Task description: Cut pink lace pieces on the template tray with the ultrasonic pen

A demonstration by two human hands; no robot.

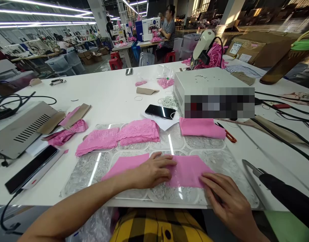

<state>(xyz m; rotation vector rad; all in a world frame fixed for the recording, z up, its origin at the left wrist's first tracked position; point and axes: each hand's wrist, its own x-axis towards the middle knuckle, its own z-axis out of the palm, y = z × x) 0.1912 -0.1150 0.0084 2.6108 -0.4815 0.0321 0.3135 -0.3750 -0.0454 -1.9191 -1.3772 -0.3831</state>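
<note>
Pink lace (188,169), left hand (151,171), right hand (227,198) flat

Front panel of the white box (202,80) at 1 o'clock is pixelated out, can't read a thing. The left hand (151,171) covers the middle of the pink cloth (190,169). The black-handled tool (288,196) at 4 o'clock runs off the right edge.

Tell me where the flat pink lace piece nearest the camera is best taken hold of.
Probably pinch the free left end of the pink lace piece, coming in low from the left. It lies flat and thin on the clear plastic sheet, so only an edge can be lifted, and its middle and near right corner are pinned down.
</note>
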